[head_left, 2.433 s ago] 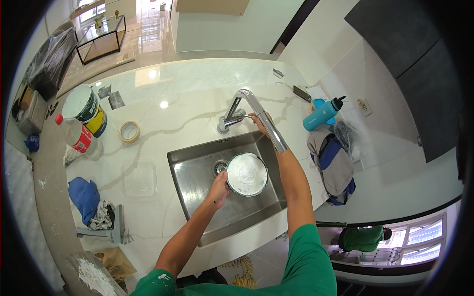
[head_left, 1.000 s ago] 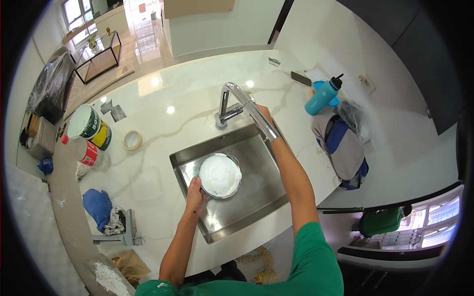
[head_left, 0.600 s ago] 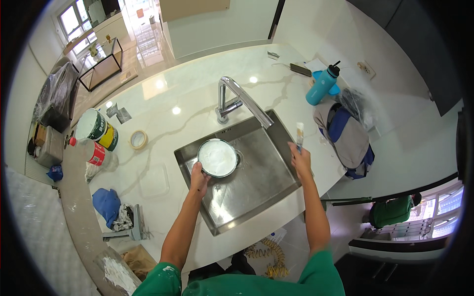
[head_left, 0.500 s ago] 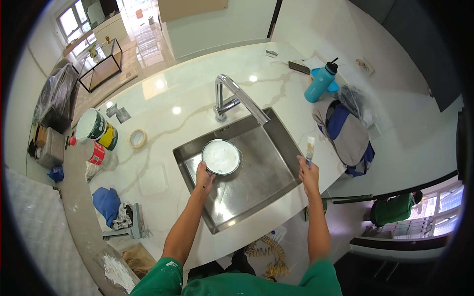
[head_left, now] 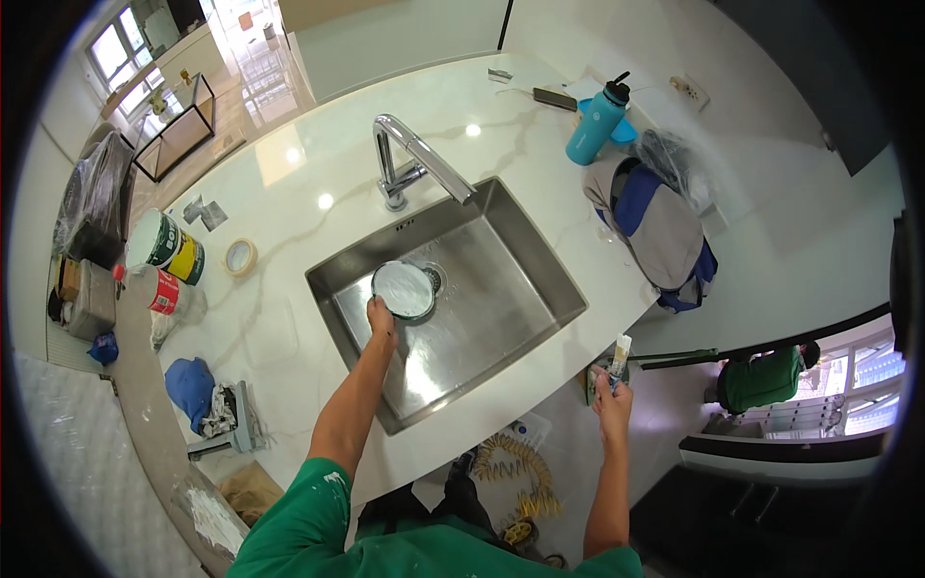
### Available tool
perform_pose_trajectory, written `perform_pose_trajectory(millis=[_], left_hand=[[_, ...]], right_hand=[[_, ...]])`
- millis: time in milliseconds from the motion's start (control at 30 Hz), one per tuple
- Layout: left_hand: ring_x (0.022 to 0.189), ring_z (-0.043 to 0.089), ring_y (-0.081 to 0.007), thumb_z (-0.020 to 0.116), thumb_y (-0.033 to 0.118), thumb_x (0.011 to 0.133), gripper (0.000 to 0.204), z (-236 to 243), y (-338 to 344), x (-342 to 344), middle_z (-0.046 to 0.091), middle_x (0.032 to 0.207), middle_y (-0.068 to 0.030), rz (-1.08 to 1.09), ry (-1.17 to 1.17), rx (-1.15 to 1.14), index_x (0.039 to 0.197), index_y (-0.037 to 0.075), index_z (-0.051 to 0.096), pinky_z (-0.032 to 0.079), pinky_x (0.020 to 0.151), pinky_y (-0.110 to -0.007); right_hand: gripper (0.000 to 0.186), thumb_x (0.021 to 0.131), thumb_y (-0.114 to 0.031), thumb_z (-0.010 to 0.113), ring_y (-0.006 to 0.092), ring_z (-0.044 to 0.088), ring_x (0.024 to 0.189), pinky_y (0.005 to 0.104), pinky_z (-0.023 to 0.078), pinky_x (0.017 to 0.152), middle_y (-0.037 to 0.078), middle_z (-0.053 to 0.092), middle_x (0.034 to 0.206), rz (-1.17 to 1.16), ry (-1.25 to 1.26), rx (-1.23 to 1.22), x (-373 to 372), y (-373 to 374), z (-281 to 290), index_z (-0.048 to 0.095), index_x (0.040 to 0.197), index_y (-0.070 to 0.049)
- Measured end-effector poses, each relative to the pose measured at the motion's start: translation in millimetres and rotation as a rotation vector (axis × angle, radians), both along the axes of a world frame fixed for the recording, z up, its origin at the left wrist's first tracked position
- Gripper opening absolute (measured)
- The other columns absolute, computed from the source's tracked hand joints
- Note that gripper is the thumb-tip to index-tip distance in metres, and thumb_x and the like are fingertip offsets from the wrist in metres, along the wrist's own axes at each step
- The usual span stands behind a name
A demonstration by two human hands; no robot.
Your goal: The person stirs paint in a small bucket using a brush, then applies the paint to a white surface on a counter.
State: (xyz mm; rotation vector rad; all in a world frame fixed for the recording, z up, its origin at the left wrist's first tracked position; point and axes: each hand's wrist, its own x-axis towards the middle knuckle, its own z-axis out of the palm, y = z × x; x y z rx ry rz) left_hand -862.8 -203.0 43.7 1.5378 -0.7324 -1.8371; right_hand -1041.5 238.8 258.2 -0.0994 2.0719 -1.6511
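Note:
My left hand (head_left: 382, 320) is closed on the rim of a round tub (head_left: 404, 289), which holds something white. The tub is inside the steel sink (head_left: 496, 313), beside the drain (head_left: 439, 277). Out past the counter's front right edge, my right hand (head_left: 613, 400) grips a paintbrush (head_left: 621, 356) by its handle. Its pale bristles point up and away from me. Behind the sink rises a chrome faucet (head_left: 414, 154), its spout reaching over the basin's far side.
Left on the counter are a paint bucket (head_left: 180, 252), a plastic bottle (head_left: 169, 292), a tape roll (head_left: 239, 257) and a blue cloth (head_left: 188, 387). A turquoise flask (head_left: 597, 125) and backpack (head_left: 660, 226) stand right. A coiled yellow hose (head_left: 511, 472) lies below; another person (head_left: 766, 405) is at far right.
The tub looks smaller, sitting lower in the sink, and the drain now shows beside it. My right hand has drawn the paintbrush back toward me, off the counter's edge. The view has shifted.

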Motion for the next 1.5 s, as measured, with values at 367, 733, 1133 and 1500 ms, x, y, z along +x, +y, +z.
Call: perform_pose_trajectory(millis=[367,733,1133,1500], left_hand=[[0.107,0.058,-0.0201,0.042,0.027,0.111,0.039,-6,1,-7,0.063,0.120,-0.0095,-0.079,-0.053,-0.197,0.138,0.002,0.052,0.047,0.093,-0.036],[0.096,0.059,-0.0170,0.040,0.026,0.111,0.032,32,10,11,0.063,0.112,-0.0058,-0.044,-0.100,-0.402,0.129,0.005,0.056,0.049,0.082,-0.035],[0.143,0.043,-0.0311,0.035,0.035,0.112,0.053,111,66,78,0.041,0.158,-0.0140,-0.079,0.559,0.006,0.153,0.002,0.035,0.034,0.119,-0.050],[0.129,0.053,-0.0227,0.039,0.037,0.113,0.045,218,148,156,0.054,0.145,-0.0070,-0.078,0.521,-0.025,0.149,0.011,0.041,0.041,0.108,-0.044]], right_hand=[[0.031,0.102,-0.020,0.067,0.0005,0.035,0.052,0.0203,0.029,0.048,-0.011,0.041,0.065,-0.018,-0.083,-0.078,13,21,6,0.070,0.124,0.001],[0.040,0.099,-0.018,0.068,0.0071,0.052,0.080,0.0247,0.045,0.074,-0.003,0.059,0.086,0.168,0.176,0.237,23,10,21,0.064,0.133,0.002],[0.039,0.092,-0.009,0.068,0.0267,0.064,0.079,0.0374,0.050,0.073,0.013,0.063,0.087,0.628,0.726,0.158,56,-90,86,0.067,0.130,0.001],[0.026,0.090,-0.006,0.061,0.0314,0.065,0.084,0.0433,0.054,0.070,0.011,0.062,0.087,1.007,1.426,0.393,127,-213,126,0.074,0.113,-0.008]])
